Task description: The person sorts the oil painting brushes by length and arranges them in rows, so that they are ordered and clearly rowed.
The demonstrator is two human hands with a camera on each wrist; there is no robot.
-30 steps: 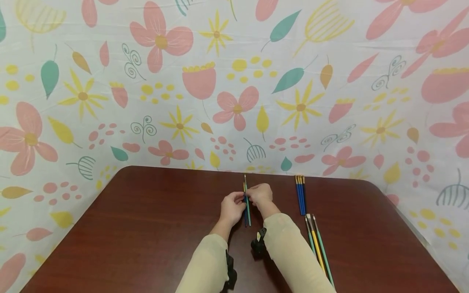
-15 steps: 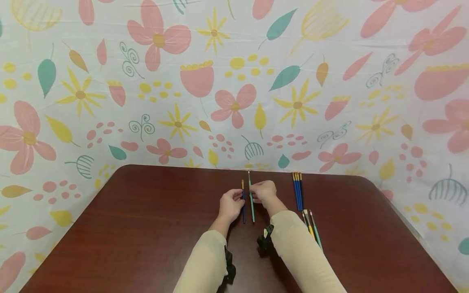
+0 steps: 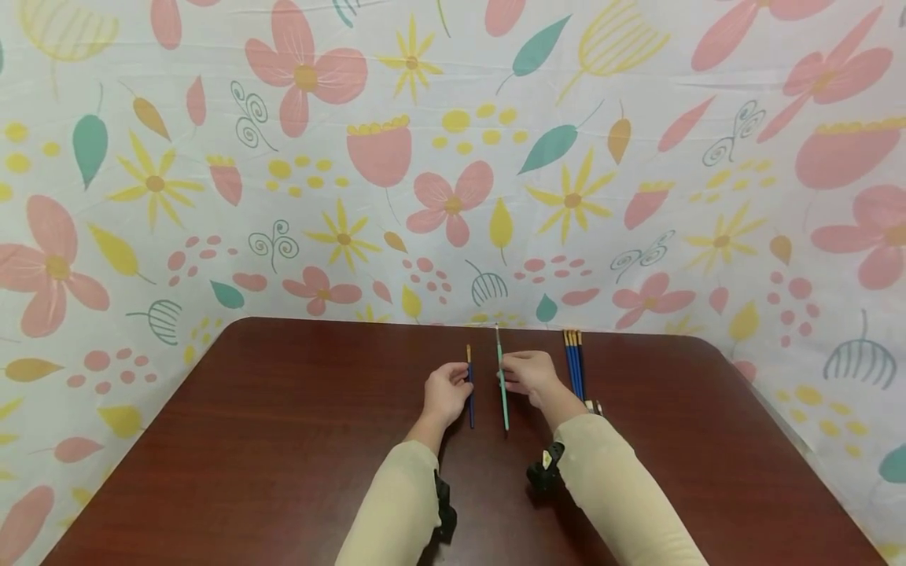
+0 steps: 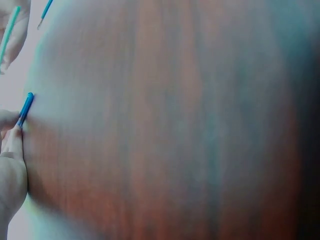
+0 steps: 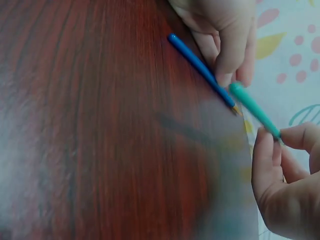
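In the head view my left hand (image 3: 446,395) pinches a slim blue paintbrush (image 3: 471,410) near the middle of the table. The brush points away from me, its yellowish tip toward the wall. To its right, my right hand (image 3: 534,377) holds a light green paintbrush (image 3: 504,405) between thumb and fingers, bristle end toward the wall. A gap of bare table shows between the two brushes. The right wrist view shows the green brush's rounded handle end (image 5: 240,92) raised over the tabletop, and the blue brush (image 5: 195,62) under the left fingers.
Several blue paintbrushes (image 3: 575,365) lie side by side at the back right of the dark brown table (image 3: 283,440). Tips of other brushes (image 3: 591,406) poke out beyond the right sleeve, which hides the rest. A flower-patterned cloth (image 3: 453,118) hangs behind the table.
The green brush, first against the blue one, has moved right with my right hand, widening the gap. My left hand stays nearly still with the blue brush. My right sleeve now covers the loose brushes.
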